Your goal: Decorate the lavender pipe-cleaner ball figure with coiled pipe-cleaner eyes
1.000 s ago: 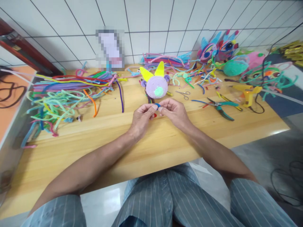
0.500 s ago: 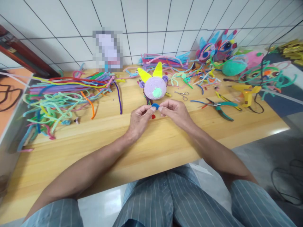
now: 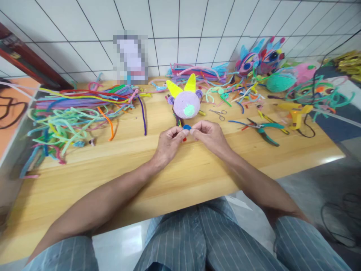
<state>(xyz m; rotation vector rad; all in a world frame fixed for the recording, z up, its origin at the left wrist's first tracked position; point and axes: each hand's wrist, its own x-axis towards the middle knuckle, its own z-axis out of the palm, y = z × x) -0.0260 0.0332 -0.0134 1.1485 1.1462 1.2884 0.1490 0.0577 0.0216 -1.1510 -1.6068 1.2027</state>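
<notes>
Between the fingertips of both hands is a small blue coil (image 3: 186, 128), which looks like rolled pipe cleaner. My left hand (image 3: 169, 142) pinches its left side. On the right side, my right hand (image 3: 209, 134) pinches it with thumb and forefinger. Just beyond the hands sits a round lilac pipe-cleaner head (image 3: 182, 102) with yellow pointed ears and a mint-green disc on its front. A small red piece (image 3: 184, 139) shows on the table under my left fingers, partly hidden.
Bundled and loose pipe cleaners (image 3: 67, 124) cover the table's left. Small scissors (image 3: 220, 113), teal-handled pliers (image 3: 263, 130) and a yellow glue gun (image 3: 296, 113) lie to the right. Colourful fuzzy figures (image 3: 259, 60) stand at the back right. A blurred-out panel (image 3: 131, 58) is against the tiled wall.
The camera view has shifted slightly. Both hands stay pinched on the blue coil, which appears turned a little, with more of its round face showing.
</notes>
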